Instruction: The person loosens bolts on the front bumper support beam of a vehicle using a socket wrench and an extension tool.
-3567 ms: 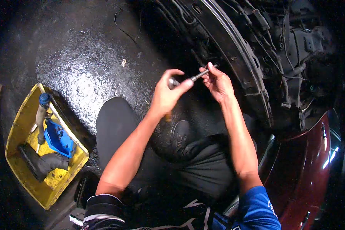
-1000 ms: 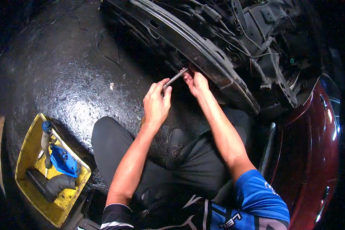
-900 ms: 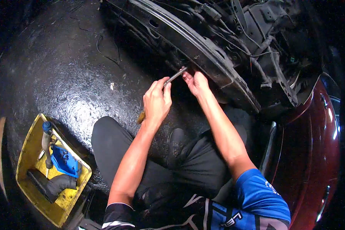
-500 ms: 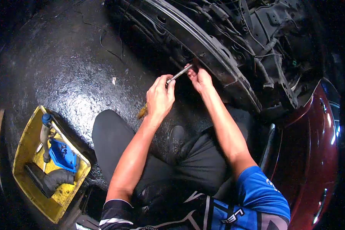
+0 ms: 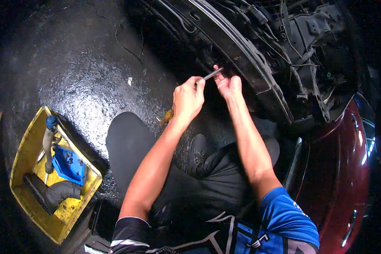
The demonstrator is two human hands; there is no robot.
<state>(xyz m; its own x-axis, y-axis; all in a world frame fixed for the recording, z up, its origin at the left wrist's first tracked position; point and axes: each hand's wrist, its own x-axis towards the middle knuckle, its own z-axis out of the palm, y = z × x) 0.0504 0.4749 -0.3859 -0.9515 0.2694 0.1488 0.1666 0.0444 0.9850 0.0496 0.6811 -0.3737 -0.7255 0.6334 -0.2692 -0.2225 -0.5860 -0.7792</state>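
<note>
My left hand point(image 5: 188, 100) is closed around one end of a slim metal bar, a straight wrench-like hand tool point(image 5: 212, 74) whose exact kind I cannot make out. The bar slants up and right to the fingers of my right hand point(image 5: 229, 86). That hand is turned palm up, fingers and thumb apart; its fingertips lie behind the bar's far end, and I cannot tell if they touch it. Both hands are beside the lower edge of a dark car front frame point(image 5: 258, 78). Deep shadow hides what is under the frame.
On the left stands a yellow bin point(image 5: 24, 146) holding a blue tray point(image 5: 67, 167) of small dark parts, a hose with a blue cap point(image 5: 51, 122) and a black bent duct point(image 5: 63, 195). A dark red car panel point(image 5: 334, 169) is on the right. A thin cable point(image 5: 127, 47) lies on the floor.
Both hands have shifted slightly right in the view with the bar. My right hand's fingers have opened from the bar's end. The whole view has also shifted a little.
</note>
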